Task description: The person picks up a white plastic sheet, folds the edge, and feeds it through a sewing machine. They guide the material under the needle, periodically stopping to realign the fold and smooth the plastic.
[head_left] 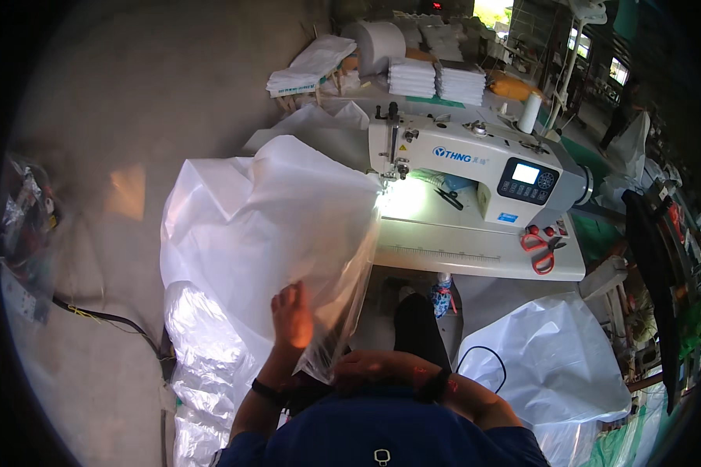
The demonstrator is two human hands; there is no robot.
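A large white plastic sheet [249, 202], partly see-through along its right edge, spreads over the left end of the sewing table. Its upper right corner lies under the needle of a white sewing machine [420, 148], whose lamp is lit. My left hand [292, 315] rests on the sheet's lower part, fingers apart and slightly bent. Across my lap reaches my right arm. My right hand [358, 366] is closed at the sheet's lower right edge, where the film gathers towards it; its fingertips are partly hidden.
Red-handled scissors [539, 253] and small dark snips [449, 199] lie on the machine table [475, 253]. Stacked white sheets [411, 80] and a roll [378, 47] stand behind. Another white sheet [545, 358] hangs at right. A dark cable [109, 315] crosses the floor at left.
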